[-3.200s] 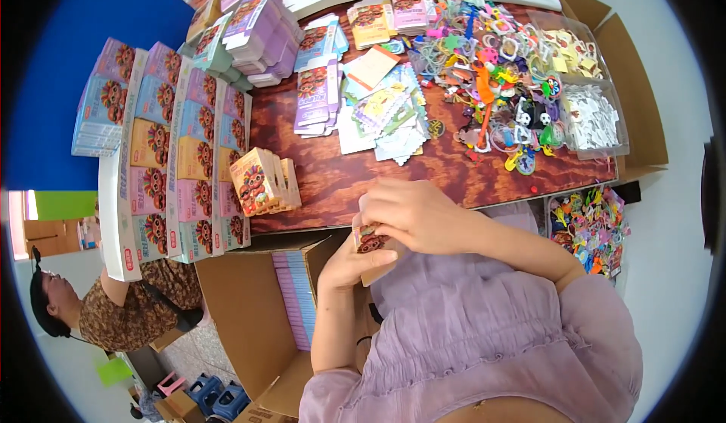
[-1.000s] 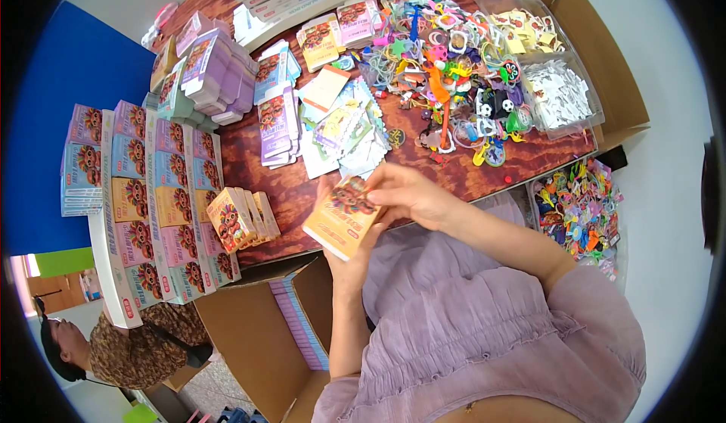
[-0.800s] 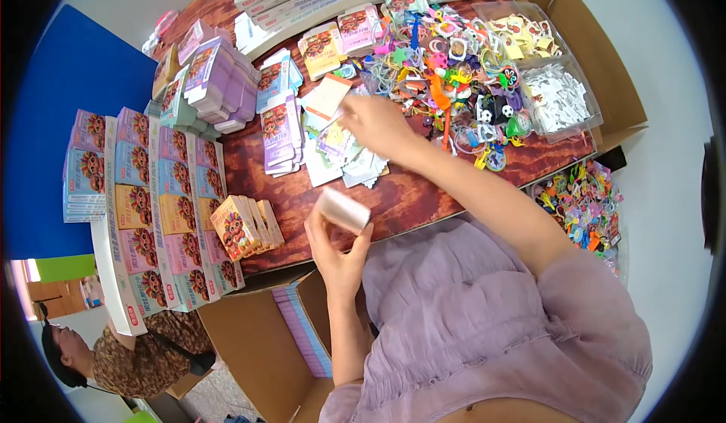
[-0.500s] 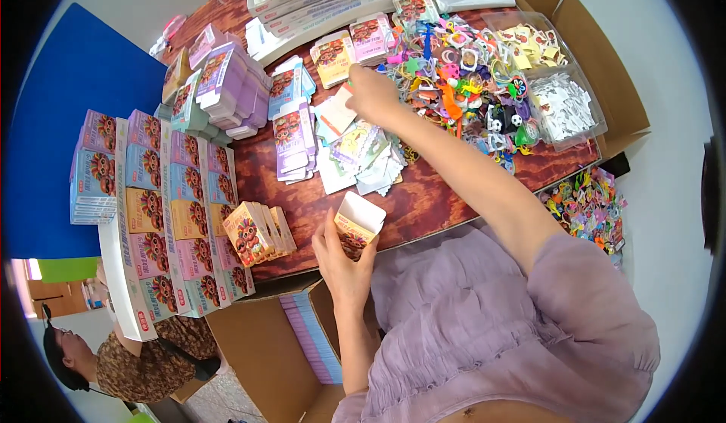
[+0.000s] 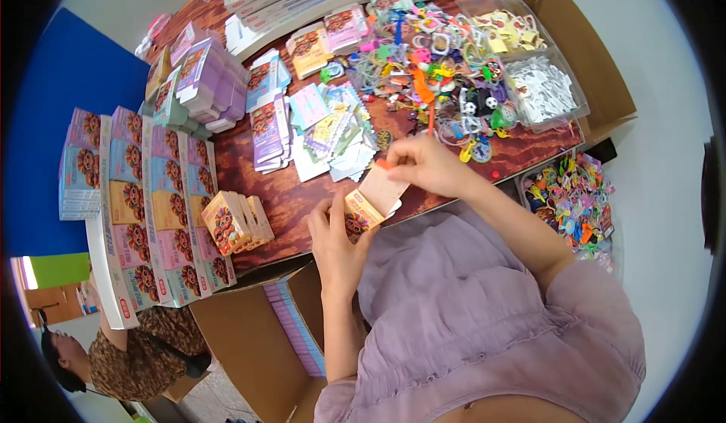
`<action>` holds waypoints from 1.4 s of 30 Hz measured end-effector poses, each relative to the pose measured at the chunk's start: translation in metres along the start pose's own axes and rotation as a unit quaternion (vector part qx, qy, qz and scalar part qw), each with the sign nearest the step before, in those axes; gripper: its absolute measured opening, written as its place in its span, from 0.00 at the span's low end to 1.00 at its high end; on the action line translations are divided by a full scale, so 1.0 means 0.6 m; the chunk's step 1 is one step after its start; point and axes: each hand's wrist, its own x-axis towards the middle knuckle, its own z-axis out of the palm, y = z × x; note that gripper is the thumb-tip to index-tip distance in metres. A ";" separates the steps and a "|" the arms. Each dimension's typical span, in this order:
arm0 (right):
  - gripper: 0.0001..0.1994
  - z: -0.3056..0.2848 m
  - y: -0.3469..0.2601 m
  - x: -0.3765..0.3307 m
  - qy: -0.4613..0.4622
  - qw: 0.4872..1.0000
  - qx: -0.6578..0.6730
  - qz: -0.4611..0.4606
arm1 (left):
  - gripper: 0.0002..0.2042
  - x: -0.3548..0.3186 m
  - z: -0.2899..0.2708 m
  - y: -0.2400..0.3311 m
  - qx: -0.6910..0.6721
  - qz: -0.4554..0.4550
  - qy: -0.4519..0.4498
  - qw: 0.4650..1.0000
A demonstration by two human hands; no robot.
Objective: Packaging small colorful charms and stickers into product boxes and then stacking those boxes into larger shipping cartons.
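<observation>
While the left hand [image 5: 338,235] wraps its fingers around a small open box [image 5: 366,205], the right hand [image 5: 425,164] pinches a little orange piece [image 5: 385,163] between its fingertips, right at the box's lifted flap. The small open box is tan and orange with a picture on its side, and it sits in the air just over the near edge of the brown table [image 5: 302,196].

Left of the small open box, a short row of boxes like it [image 5: 234,221] stands on the table. Farther left of it are rows of flat colourful boxes [image 5: 144,211]. Behind the small open box lies a heap of sticker cards [image 5: 336,132]. Behind it and to the right sits a big pile of bright plastic toys [image 5: 431,75]. Below the small open box is an open cardboard carton [image 5: 257,347].
</observation>
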 end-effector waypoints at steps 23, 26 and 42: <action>0.04 -0.110 0.044 -0.003 0.105 0.795 -0.548 -0.239 | 0.41 -0.025 0.033 0.018 -0.035 -0.001 0.019 0.999; 0.07 -0.129 0.041 0.009 0.135 0.803 -0.500 -0.295 | 0.41 -0.027 0.028 0.017 -0.062 -0.019 0.021 0.998; 0.11 -0.089 0.029 0.018 0.212 0.847 -0.486 -0.040 | 0.40 0.000 0.028 0.027 -0.066 -0.012 -0.004 0.998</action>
